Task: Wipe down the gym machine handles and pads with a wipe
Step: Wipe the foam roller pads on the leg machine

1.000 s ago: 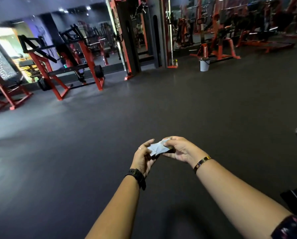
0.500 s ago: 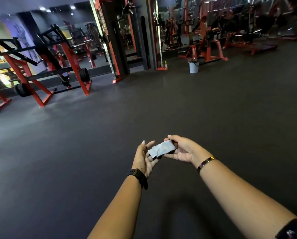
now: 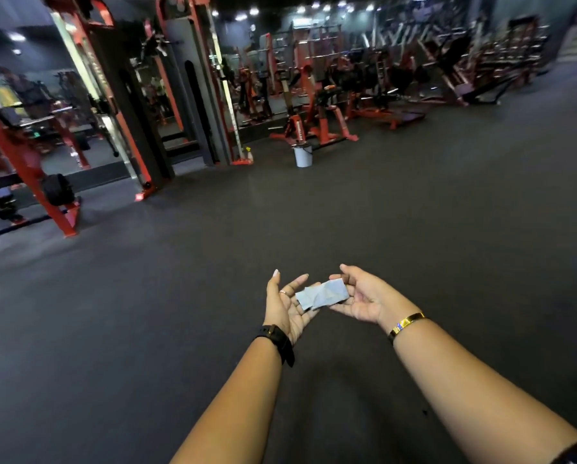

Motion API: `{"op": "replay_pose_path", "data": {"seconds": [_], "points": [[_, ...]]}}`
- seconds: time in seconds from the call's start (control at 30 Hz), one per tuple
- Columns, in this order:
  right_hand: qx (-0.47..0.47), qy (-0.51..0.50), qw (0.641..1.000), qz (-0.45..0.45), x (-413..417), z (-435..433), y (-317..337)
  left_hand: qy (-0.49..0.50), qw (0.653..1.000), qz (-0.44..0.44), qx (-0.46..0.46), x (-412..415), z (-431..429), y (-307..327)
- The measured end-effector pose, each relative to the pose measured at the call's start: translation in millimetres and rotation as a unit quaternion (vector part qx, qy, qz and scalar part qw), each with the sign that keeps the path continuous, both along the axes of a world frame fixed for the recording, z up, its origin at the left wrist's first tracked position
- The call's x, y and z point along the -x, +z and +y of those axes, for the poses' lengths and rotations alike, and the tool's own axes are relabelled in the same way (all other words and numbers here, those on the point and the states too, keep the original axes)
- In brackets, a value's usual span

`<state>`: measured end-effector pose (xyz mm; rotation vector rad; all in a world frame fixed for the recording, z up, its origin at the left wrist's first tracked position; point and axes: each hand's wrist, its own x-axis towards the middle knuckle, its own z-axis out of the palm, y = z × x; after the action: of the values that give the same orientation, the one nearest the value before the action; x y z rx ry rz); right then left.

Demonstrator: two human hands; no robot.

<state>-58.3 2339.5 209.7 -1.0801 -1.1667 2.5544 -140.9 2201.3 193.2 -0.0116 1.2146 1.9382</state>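
Observation:
A small folded grey-blue wipe is held out in front of me over the dark floor. My right hand pinches its right end between thumb and fingers, palm turned up. My left hand is open, palm facing right, fingers straight, with the wipe's left end lying against its fingers. Red and black gym machines stand far ahead along the mirrored wall, well beyond reach of both hands.
A white bucket stands on the floor near the machines, with a spray bottle to its left. A red rack with a weight plate stands at left. Wide dark rubber floor lies between me and the equipment.
The view has swung right, so the machines shifted left. My left hand has opened up from the wipe, fingers straightening; my right hand keeps hold of the wipe.

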Motion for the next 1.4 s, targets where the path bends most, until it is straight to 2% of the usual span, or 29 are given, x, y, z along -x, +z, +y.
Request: {"op": "replay_pose_path", "data": {"seconds": [0.23,0.47,0.83,1.17,1.23,1.4], "points": [[0.020,-0.094,0.995,0.012,30,89,-7,-0.081,0.996,-0.021,-0.009,56,104,-8],[0.020,-0.165,0.986,0.004,38,216,-16,-0.160,0.987,-0.015,0.001,81,246,-15],[0.030,-0.285,0.958,-0.012,-4,396,-12,-0.288,0.957,-0.010,0.032,61,468,-12],[0.044,-0.480,0.876,-0.008,-88,489,-26,-0.484,0.874,0.016,0.049,-18,631,-30],[0.042,-0.528,0.848,-0.007,-106,503,-28,-0.535,0.843,0.022,0.049,-37,663,-32],[0.033,-0.660,0.751,0.015,-148,523,-24,-0.653,0.757,0.025,0.034,-96,729,-21]]}}
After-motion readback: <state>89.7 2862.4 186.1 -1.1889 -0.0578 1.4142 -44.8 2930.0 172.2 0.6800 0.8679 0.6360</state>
